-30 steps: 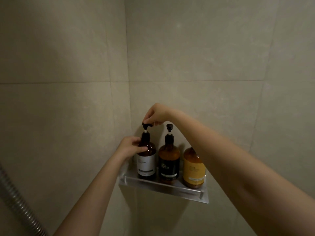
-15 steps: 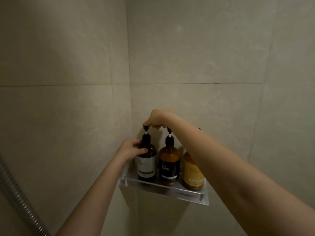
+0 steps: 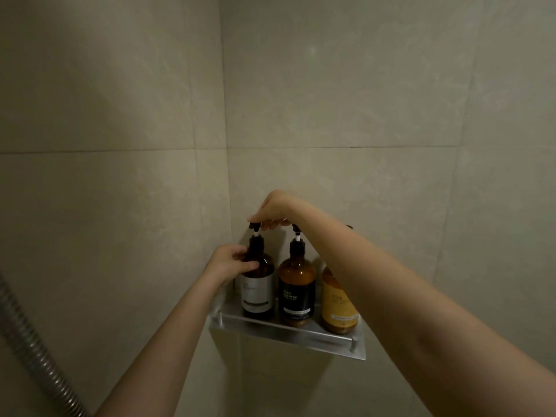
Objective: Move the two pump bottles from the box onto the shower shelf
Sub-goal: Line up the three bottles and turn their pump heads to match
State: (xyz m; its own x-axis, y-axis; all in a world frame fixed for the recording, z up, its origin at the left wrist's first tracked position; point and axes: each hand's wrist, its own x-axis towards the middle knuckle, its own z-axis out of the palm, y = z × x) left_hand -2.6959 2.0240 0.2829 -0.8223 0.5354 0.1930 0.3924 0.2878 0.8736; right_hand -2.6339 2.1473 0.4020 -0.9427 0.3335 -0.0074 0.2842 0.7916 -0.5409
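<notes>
Two dark amber pump bottles stand upright on the metal corner shelf. The left one, the white-label bottle, has my left hand wrapped around its shoulder and neck. My right hand pinches that bottle's black pump head from above. The black-label bottle stands just to its right, untouched; my right forearm crosses over the top of its pump. No box is in view.
A yellow bottle stands at the shelf's right end, partly hidden by my right forearm. Beige tiled walls meet in the corner behind the shelf. A ribbed metal shower hose runs down at the lower left.
The view has shifted slightly. My right hand has stayed on the white-label bottle's pump head, fingers turned a little. My left hand keeps its grip on the bottle's shoulder.
</notes>
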